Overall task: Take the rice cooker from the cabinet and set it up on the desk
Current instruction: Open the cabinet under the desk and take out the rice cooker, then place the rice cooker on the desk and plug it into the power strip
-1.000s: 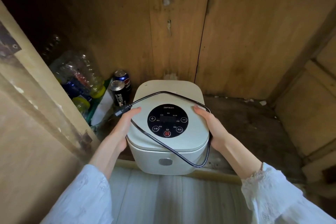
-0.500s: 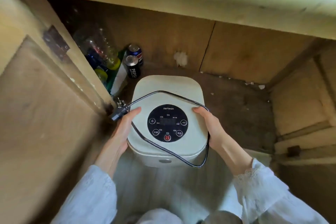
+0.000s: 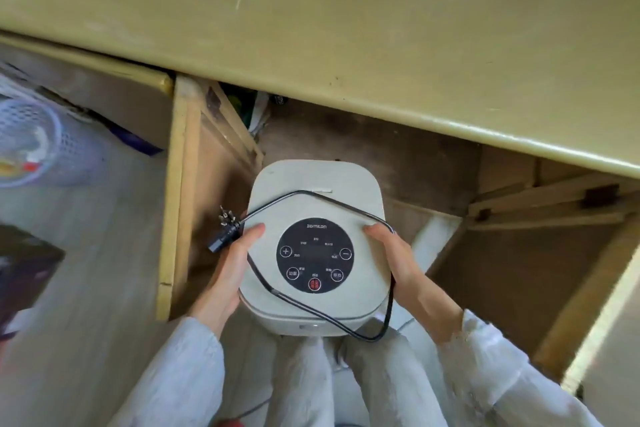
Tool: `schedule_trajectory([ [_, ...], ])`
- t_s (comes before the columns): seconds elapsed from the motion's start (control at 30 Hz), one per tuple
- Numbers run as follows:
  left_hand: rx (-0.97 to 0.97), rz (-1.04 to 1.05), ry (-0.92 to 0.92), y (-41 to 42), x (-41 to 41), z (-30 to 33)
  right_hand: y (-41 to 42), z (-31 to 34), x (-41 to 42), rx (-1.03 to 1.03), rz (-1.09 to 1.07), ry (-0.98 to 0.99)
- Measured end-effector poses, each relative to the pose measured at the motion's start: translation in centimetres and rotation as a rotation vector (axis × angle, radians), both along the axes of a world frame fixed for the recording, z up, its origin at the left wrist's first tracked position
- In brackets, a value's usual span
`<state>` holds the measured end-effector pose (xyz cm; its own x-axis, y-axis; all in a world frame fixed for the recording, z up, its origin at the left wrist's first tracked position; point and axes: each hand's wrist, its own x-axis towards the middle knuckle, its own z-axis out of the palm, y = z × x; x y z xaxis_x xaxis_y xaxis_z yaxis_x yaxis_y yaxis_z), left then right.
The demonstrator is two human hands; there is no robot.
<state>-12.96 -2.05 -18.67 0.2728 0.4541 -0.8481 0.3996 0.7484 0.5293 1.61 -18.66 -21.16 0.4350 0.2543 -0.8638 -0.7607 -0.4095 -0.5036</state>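
"zemkon" on rice cooker (image 3: 313,218) control panel (image 3: 314,255), plus and minus signs

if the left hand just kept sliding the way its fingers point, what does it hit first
Probably the power cord lying across the rice cooker lid, just past the left hand fingertips; beyond that is bare lid. Depth is hard to judge.

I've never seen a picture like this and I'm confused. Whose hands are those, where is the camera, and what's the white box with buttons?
The camera sits on a person's head and looks down, so you see their own arms. The left hand and right hand grip the two sides of a white rice cooker. The dark circle on top is its button panel. A black power cord lies looped across the lid, its plug sticking out by the left hand. Above is the yellowish desk top, with nothing visible on the part shown. Under it is the open cabinet.
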Motion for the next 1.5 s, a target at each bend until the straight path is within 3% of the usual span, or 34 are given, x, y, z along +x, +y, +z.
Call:
schedule_trajectory([
  [0.17,-0.011,0.005,0.055,-2.3,-2.4,7.1,-2.2,7.3,-2.3,-0.010,0.001,0.050],
  [0.77,0.101,-0.001,-0.116,-4.7,1.3,24.4,-5.2,27.3,1.9,0.089,-0.002,-0.106],
  [1.07,0.118,-0.100,-0.211,-3.0,8.3,27.7,-4.2,31.0,7.5,0.083,-0.075,-0.168],
  [1.5,0.136,-0.280,-0.265,9.1,22.6,26.2,5.7,30.4,18.1,0.050,-0.253,-0.209],
])
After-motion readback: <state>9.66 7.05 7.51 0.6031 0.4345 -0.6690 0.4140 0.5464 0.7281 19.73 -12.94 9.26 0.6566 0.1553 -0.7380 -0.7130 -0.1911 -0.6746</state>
